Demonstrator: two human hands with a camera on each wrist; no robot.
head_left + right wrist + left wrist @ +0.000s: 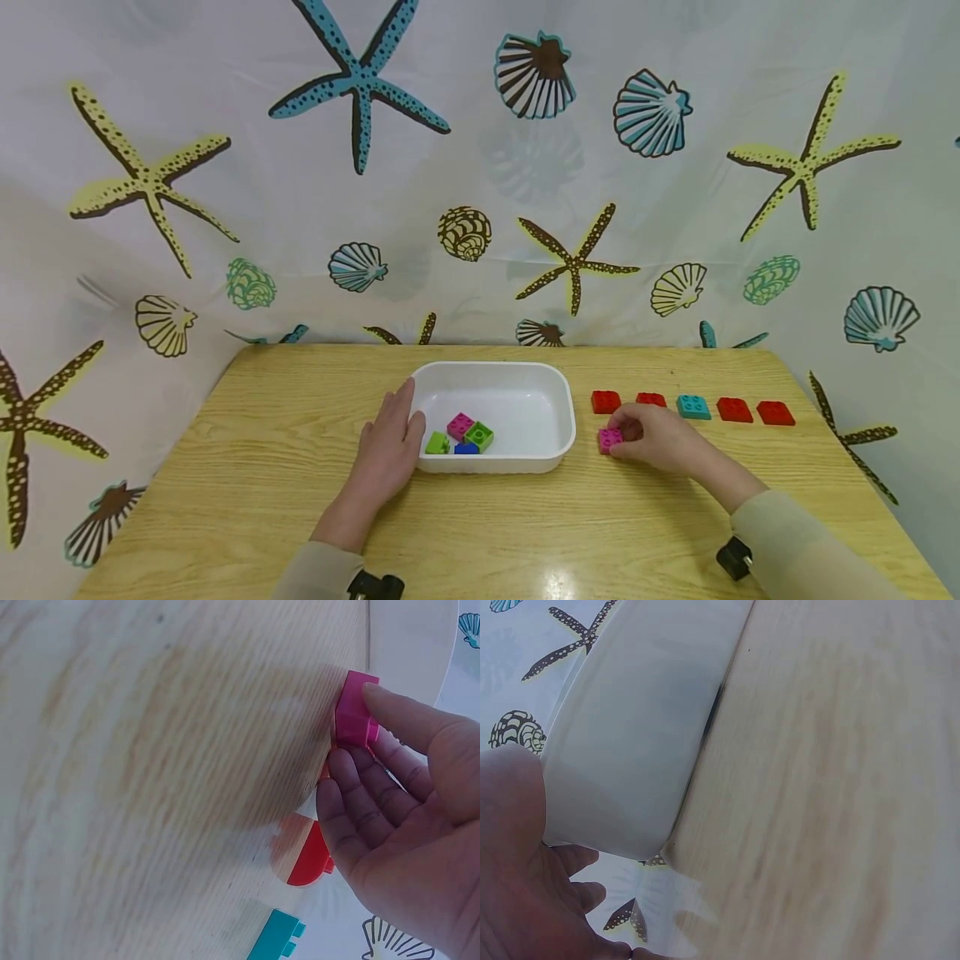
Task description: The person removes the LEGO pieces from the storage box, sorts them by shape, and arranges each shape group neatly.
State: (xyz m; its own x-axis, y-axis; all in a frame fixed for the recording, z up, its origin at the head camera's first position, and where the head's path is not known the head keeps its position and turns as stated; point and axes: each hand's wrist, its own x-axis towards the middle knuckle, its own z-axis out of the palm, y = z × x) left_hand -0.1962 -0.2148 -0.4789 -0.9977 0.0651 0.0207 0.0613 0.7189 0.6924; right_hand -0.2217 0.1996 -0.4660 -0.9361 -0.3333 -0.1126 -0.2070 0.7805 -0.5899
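Note:
At the left end of the white tray (525,462), my left hand (387,442) rests with its fingers fairly straight along the wall and its thumb at the rim. The left wrist view shows the thumb (511,795) lying by the tray's edge. Right of the tray, my right hand (663,437) pinches a pink toy brick (610,441) between thumb and fingers, low over the table. The same brick (355,709) appears in the right wrist view, thumb on its side, other fingers loosely bent below. Behind this hand is a red brick (651,399), partly covered.
Inside the tray lie a pink brick (460,426), a green brick (478,436), a lime brick (437,443) and a blue brick (467,448). Along the right rear of the wooden table (480,533) runs a row of red bricks (734,409) with one teal brick (693,407). A printed curtain hangs behind.

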